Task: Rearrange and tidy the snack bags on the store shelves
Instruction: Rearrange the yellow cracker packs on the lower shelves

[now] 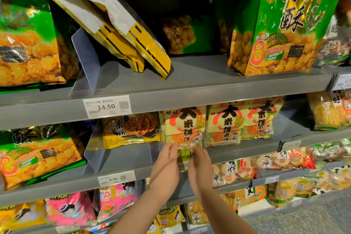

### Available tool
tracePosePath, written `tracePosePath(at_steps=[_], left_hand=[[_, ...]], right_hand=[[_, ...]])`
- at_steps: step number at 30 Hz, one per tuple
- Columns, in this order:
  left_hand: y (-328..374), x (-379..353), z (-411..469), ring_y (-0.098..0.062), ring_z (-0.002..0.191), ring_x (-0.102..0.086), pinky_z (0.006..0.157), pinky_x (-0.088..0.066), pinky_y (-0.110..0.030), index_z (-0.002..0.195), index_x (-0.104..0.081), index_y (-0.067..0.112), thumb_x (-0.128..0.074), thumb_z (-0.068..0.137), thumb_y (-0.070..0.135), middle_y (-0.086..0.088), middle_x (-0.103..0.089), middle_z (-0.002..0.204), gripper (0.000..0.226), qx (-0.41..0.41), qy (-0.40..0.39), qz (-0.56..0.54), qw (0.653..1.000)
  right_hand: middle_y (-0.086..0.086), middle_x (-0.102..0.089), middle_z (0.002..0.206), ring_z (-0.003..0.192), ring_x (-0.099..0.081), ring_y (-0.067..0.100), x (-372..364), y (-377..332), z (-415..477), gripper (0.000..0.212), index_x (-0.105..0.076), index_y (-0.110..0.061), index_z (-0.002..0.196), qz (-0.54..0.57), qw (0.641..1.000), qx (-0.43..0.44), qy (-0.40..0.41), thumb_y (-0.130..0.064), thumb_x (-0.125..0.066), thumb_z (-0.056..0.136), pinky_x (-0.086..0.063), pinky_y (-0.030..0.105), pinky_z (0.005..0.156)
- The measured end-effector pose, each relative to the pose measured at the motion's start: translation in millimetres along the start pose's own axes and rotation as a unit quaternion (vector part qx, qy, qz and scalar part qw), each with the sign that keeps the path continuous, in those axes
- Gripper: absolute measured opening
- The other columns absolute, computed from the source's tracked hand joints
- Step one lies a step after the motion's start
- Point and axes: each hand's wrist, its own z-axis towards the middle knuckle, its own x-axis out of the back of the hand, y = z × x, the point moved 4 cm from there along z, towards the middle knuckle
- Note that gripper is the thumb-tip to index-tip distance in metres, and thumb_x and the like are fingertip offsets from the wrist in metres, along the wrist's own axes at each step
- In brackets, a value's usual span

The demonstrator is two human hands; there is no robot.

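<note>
Several green snack bags (38,157) crowd the far left of the middle shelf (117,159). Past a clear divider (93,156), a gold bag (131,129) stands well back with bare shelf in front of it. Next comes the left grip (167,156), reaching up from below, its fingertips pinching the left end of the bottom seal of a pale rice-cracker bag (185,125). That bag stands upright on the same shelf, long axis vertical, directly above and beyond both grips, its foot a little forward of the row. The right grip (199,159) pinches the seal's right end, so the two sit level, neither nearer. Motion blur softens the fingers, yet both look clamped on the seal rather than released. Just to the right stand matching pale bags (224,125). Squaring this one calls, I judge, for a push away from the body, into their line.
</note>
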Motion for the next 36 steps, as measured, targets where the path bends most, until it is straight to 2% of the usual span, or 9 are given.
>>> tracePosePath(at_steps=[3,7,13,17,21,26,28,31,36], left_hand=[[0,1,1,-0.014,0.130,-0.037,0.097,-0.029,-0.016,0.144,-0.021,0.021,-0.043,0.089,0.005,0.004,-0.023,0.149,0.060,0.025,-0.012,-0.031,0.999],[0,6,9,-0.021,0.122,-0.047,0.086,-0.032,-0.017,0.141,-0.027,0.021,-0.047,0.088,0.006,0.000,-0.032,0.145,0.059,0.030,-0.019,-0.054,0.998],[0,3,8,-0.021,0.116,-0.051,0.082,-0.035,-0.019,0.139,-0.032,0.021,-0.044,0.086,0.003,-0.001,-0.037,0.141,0.057,0.046,-0.020,-0.037,0.998],[-3,4,1,-0.018,0.110,-0.054,0.085,-0.047,-0.029,0.142,-0.024,0.028,-0.036,0.088,0.008,0.002,-0.045,0.137,0.058,0.057,-0.012,0.011,0.998],[-4,7,-2,-0.016,0.106,-0.053,0.084,-0.047,-0.028,0.142,-0.026,0.028,-0.036,0.090,0.011,0.002,-0.052,0.129,0.056,0.046,0.002,0.016,0.999],[2,9,-7,-0.014,0.101,-0.054,0.078,-0.049,-0.027,0.140,-0.027,0.030,-0.036,0.091,0.012,0.004,-0.055,0.121,0.053,0.035,0.006,0.026,0.999],[3,9,-10,-0.013,0.103,-0.054,0.081,-0.049,-0.027,0.141,-0.027,0.028,-0.035,0.091,0.012,0.003,-0.054,0.123,0.053,0.034,0.005,0.030,0.999],[5,9,-12,-0.016,0.109,-0.052,0.086,-0.047,-0.028,0.139,-0.032,0.026,-0.035,0.092,0.013,0.002,-0.053,0.128,0.050,0.037,0.001,0.029,0.999],[13,21,-27,-0.021,0.105,-0.055,0.083,-0.044,-0.032,0.131,-0.045,0.021,-0.038,0.093,0.018,-0.003,-0.058,0.117,0.038,0.067,0.044,-0.005,0.997]], right_hand=[[0.001,-0.061,0.114,0.107,-0.053,0.019,-10,-2,0,0.039,-0.056,-0.015,0.118,-0.051,0.997,0.030,-0.057,-0.002,-0.047,0.083,-0.044,0.033,0.091],[-0.003,-0.060,0.117,0.109,-0.047,0.022,-11,1,1,0.049,-0.049,-0.022,0.127,-0.063,0.997,-0.008,-0.051,-0.012,-0.055,0.079,-0.044,0.039,0.088],[-0.004,-0.063,0.110,0.106,-0.045,0.021,-10,7,-1,0.026,-0.066,-0.022,0.101,-0.102,0.993,0.014,-0.066,-0.012,-0.055,0.080,-0.040,0.035,0.085],[-0.005,-0.052,0.123,0.115,-0.039,0.014,1,6,-3,0.041,-0.056,-0.021,0.118,-0.034,0.999,0.011,-0.004,-0.010,-0.058,0.078,-0.033,0.024,0.091],[-0.006,-0.048,0.125,0.105,-0.033,0.001,11,-6,3,0.049,-0.052,-0.025,0.119,-0.004,0.999,0.035,0.033,-0.004,-0.056,0.075,-0.032,0.023,0.088],[-0.003,-0.049,0.126,0.113,-0.041,0.013,9,-9,-3,0.045,-0.053,-0.024,0.118,-0.004,0.999,0.025,0.020,-0.005,-0.055,0.078,-0.037,0.030,0.090],[-0.002,-0.051,0.125,0.114,-0.043,0.017,10,-11,-7,0.042,-0.055,-0.023,0.117,-0.001,0.999,0.027,0.021,-0.006,-0.055,0.079,-0.036,0.030,0.089],[-0.002,-0.053,0.122,0.114,-0.043,0.015,13,-14,-10,0.036,-0.055,-0.023,0.117,0.018,0.999,0.026,0.017,-0.008,-0.053,0.084,-0.034,0.030,0.091],[-0.003,-0.052,0.122,0.109,-0.038,0.006,25,-25,-20,0.032,-0.056,-0.022,0.116,0.057,0.997,0.044,0.000,-0.013,-0.048,0.086,-0.036,0.034,0.096]])
